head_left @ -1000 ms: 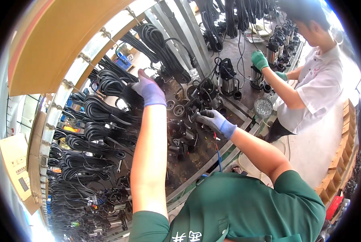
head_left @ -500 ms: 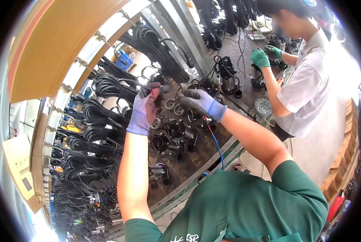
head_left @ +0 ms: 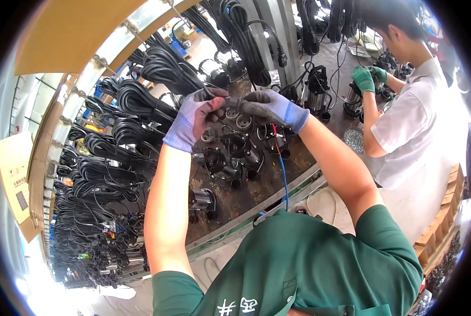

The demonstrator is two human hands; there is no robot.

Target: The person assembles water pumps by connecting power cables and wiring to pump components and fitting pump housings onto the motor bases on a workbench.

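My left hand (head_left: 203, 113), in a grey-and-lilac work glove, is closed around the end of a black cable, with a small dark connector (head_left: 231, 101) sticking out of its fingertips. Facing it, my right hand (head_left: 264, 107) has its thumb and fingers pinched together at the connector's other side; whatever they grip is too small and dark to make out. Several grey ring-shaped parts (head_left: 244, 121) lie on the bench just beneath both hands. Closer to me are black-and-silver pump bodies (head_left: 244, 151) lying on their sides.
Bundled black cables (head_left: 141, 100) hang in a row along the left rail. A pump (head_left: 316, 89) stands upright beyond my right hand. A blue tube (head_left: 284, 176) crosses the bench's front edge. At right, a co-worker's green-gloved hands (head_left: 366, 78) handle another pump, near a silvery mesh heap (head_left: 354, 139).
Both my hands have come closer together, the right one now meeting the connector held in the left. My view has shifted, and the co-worker's gloves remain at a pump.
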